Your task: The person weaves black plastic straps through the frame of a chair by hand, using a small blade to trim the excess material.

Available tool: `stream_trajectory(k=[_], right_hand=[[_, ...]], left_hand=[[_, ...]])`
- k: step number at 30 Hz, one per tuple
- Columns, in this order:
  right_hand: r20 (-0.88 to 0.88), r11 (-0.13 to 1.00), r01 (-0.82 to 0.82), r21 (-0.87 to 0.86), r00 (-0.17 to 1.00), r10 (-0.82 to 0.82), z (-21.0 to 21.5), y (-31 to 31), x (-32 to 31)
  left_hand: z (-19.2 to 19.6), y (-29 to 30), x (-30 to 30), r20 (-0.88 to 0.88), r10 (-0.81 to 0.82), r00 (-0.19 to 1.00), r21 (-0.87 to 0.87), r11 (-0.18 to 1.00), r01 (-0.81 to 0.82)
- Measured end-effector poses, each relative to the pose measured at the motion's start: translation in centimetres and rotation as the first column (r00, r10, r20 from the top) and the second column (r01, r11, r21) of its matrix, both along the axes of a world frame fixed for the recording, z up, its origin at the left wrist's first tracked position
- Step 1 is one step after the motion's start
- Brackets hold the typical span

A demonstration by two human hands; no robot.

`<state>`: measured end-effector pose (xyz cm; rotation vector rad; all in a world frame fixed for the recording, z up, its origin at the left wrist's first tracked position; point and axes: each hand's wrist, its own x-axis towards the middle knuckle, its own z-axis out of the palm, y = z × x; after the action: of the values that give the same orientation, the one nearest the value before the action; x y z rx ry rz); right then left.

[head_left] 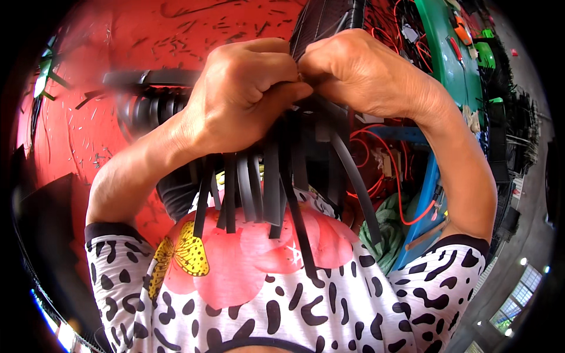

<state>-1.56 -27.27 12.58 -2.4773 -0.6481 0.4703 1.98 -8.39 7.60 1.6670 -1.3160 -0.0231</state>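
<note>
My left hand point(235, 88) and my right hand point(368, 73) meet at the top middle, fingers curled and pinched close together. They work at the near end of a dark woven piece point(332, 20) that stretches away from me. Several flat black strips point(272, 182) hang loose from it below my hands, in front of my patterned shirt. Both hands appear closed on a black strip at the edge of the weave, though the fingers hide most of it. One longer strip point(353, 176) curves down at the right, under my right wrist.
At left, a red surface point(135, 35) carries scattered dark scraps; a dark coiled bundle point(156, 109) lies beside my left forearm. At right are a green tabletop point(438, 35) with a red-handled tool point(456, 50), a red hose point(401, 203), a blue frame point(419, 220) and green cloth point(388, 235).
</note>
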Motion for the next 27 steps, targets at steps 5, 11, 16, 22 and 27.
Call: stream_trajectory(k=[5,11,16,22,27], right_hand=[[0.134,0.997,-0.08,-0.016,0.988,0.081,-0.7,-0.6,-0.5],[0.096,0.992,-0.059,0.111,0.994,0.048,-0.1,-1.2,-1.8],[0.157,0.969,0.091,0.228,0.979,-0.129,-1.3,-0.7,-3.2],[0.13,0.956,0.159,0.247,0.972,-0.195,-1.7,-0.1,-2.8],[0.056,0.947,0.205,0.246,0.973,-0.225,-1.8,-0.3,-2.7]], left_hand=[[0.4,-0.2,-0.1,-0.012,0.013,1.0,0.048,0.999,-0.013],[0.2,-0.1,0.3,-0.02,0.059,0.998,0.077,0.995,-0.058],[0.3,-0.2,0.2,-0.097,0.041,0.994,0.052,0.998,-0.036],[0.2,-0.1,0.2,-0.132,0.042,0.99,0.131,0.991,-0.024],[0.8,0.3,-0.1,-0.017,0.095,0.995,0.224,0.971,-0.089]])
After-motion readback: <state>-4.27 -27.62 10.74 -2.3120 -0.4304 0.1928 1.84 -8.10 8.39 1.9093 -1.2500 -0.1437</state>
